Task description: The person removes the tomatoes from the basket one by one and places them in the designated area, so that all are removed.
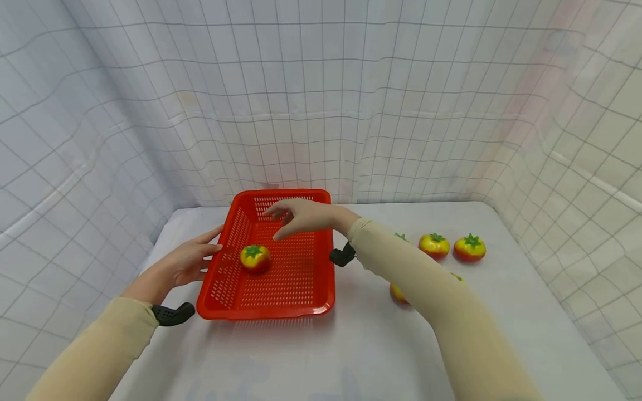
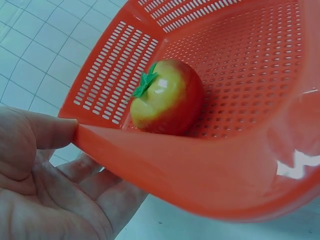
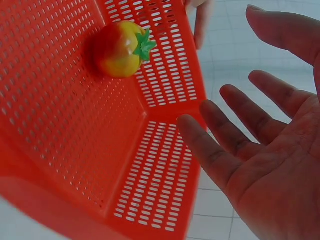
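Note:
A red plastic basket (image 1: 281, 312) with slotted walls stands on the left part of the table. Inside it, near the left wall, lies a red-and-yellow toy tomato (image 1: 254, 259) with a green leafy top. My left hand (image 1: 189, 260) holds the basket's left rim, thumb tip at the edge and the other fingers below it on the outside, as the left wrist view shows. Above the basket's far half hovers my right hand (image 1: 304, 216), fingers spread and nothing in them. In the right wrist view its palm (image 3: 280, 175) faces the camera beside the slotted wall.
To the right on the white table (image 1: 366, 345) sit several more toy tomatoes, among them one at the far right (image 1: 470, 248) and another beside it (image 1: 434, 246). My right sleeve (image 1: 426, 284) partly hides others. White gridded curtains (image 1: 311, 111) enclose the back and sides.

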A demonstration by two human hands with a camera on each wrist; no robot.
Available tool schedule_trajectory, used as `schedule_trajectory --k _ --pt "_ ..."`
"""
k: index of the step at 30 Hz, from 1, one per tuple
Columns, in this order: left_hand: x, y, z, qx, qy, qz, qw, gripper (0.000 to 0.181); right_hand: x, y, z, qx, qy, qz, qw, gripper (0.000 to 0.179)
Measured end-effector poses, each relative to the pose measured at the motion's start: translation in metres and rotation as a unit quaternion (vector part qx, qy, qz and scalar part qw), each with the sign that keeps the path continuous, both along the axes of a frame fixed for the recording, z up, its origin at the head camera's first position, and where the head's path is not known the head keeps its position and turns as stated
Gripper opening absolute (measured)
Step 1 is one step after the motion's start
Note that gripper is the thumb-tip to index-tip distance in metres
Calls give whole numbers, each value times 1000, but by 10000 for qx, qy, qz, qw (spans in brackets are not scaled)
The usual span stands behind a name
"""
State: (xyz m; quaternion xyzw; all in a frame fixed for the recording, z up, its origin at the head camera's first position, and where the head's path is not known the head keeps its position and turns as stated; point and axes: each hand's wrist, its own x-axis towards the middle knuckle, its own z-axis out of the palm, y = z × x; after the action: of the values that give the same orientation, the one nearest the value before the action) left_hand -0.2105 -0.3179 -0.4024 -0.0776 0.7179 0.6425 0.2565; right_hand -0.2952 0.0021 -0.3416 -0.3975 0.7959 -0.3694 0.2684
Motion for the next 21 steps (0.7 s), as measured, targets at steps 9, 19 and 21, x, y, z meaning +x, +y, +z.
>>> schedule_trajectory --k 9,19,21 --pt "0 2 1 160 -175 110 9997 71 -3 -27 -14 193 -185 100 9996 65" --pt "0 3 1 106 -186 194 9996 71 -8 -47 -30 44 -936 -250 9953 67" --pt "0 3 1 101 -198 216 9995 71 -9 -50 -34 -69 -1294 -398 9908 67"
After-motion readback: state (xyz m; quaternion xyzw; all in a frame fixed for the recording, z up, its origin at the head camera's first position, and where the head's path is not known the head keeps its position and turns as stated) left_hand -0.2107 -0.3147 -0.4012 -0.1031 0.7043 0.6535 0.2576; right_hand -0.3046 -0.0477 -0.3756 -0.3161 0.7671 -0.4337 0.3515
